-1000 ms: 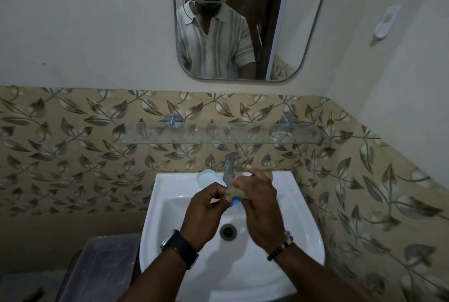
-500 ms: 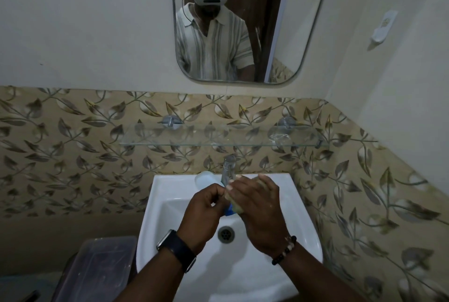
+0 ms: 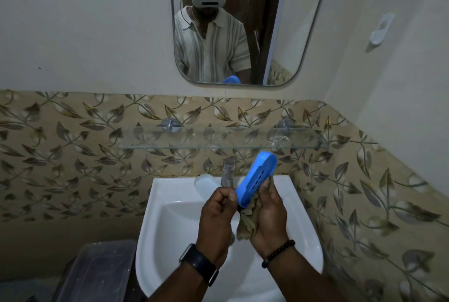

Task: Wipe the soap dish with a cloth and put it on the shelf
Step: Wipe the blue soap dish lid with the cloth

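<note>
A blue soap dish [image 3: 257,178] with a row of drain slots stands tilted on end above the white sink [image 3: 170,204]. My left hand [image 3: 217,214] grips its lower end. My right hand [image 3: 267,219] holds a crumpled beige cloth [image 3: 247,221] pressed against the dish's right side and bottom. The glass shelf [image 3: 194,140] runs along the tiled wall just above the dish, and the dish's top end sits slightly below the shelf's front edge.
A chrome tap [image 3: 228,171] and a pale cup [image 3: 204,181] stand at the sink's back rim, right behind my hands. A mirror [image 3: 267,22] hangs above the shelf. A dark plastic bin [image 3: 97,270] sits at lower left. A white wall fitting [image 3: 381,30] is at upper right.
The soap dish was hidden between my hands; now it is raised and turned on end, blue side showing. My right hand has slid lower with the cloth.
</note>
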Action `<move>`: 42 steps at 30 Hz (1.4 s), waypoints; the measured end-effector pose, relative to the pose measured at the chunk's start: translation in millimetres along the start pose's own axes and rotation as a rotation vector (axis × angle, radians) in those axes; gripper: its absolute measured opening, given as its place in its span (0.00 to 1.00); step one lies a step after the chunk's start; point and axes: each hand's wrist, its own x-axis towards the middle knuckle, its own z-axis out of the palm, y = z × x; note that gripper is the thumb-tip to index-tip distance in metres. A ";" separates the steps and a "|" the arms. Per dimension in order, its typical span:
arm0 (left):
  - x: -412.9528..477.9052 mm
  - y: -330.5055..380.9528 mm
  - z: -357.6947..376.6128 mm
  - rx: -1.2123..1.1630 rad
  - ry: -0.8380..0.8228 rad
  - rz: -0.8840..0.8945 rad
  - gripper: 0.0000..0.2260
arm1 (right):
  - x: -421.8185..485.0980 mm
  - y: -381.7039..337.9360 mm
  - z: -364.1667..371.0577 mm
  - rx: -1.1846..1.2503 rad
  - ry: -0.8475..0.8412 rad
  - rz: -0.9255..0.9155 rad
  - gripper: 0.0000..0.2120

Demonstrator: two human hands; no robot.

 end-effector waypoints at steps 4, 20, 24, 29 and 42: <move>4.9 -1.2 -13.5 0.069 -0.002 -0.008 0.18 | 11.8 -17.2 -13.2 -0.527 -0.104 -0.269 0.10; 32.4 31.1 -36.8 -0.062 -0.191 -0.305 0.13 | 34.4 -53.8 -23.9 -1.065 -0.266 -0.537 0.08; 20.0 16.9 -21.1 -0.156 -0.090 -0.255 0.19 | 21.5 -23.5 -11.9 -0.544 0.109 -0.237 0.14; 7.6 2.7 -10.4 -0.210 0.001 -0.209 0.23 | 4.6 3.8 -2.4 -0.509 0.241 -0.215 0.10; 7.7 0.5 -13.5 -0.153 0.003 -0.343 0.17 | -7.2 -2.7 -25.5 -1.482 -0.340 -1.126 0.14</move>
